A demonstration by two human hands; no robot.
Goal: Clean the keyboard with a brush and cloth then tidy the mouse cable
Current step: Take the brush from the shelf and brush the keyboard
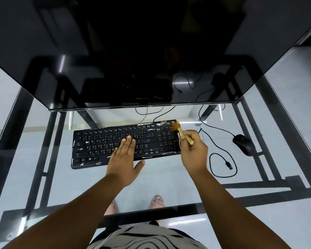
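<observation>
Left hand (123, 159): flat, fingers straight, pressing on the keyboard (104, 141)
Right hand (194, 150): pinching the brush (182, 132); bristles at the keyboard's 1 o'clock corner
Mouse (243, 144): 3 o'clock of keyboard; cable (221, 165) looped on glass desk (61, 177)

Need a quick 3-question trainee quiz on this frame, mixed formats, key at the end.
1. True or false: the left hand grips the brush.
2. Where are the brush bristles? A) at the keyboard's far right corner B) on the mouse C) on the glass table, off the keyboard
3. Fill in: the loose plug of the mouse cable lies to the ____ of the right hand.

Key
1. False: it rests flat on the keys; the right hand holds the brush.
2. A
3. right
</observation>
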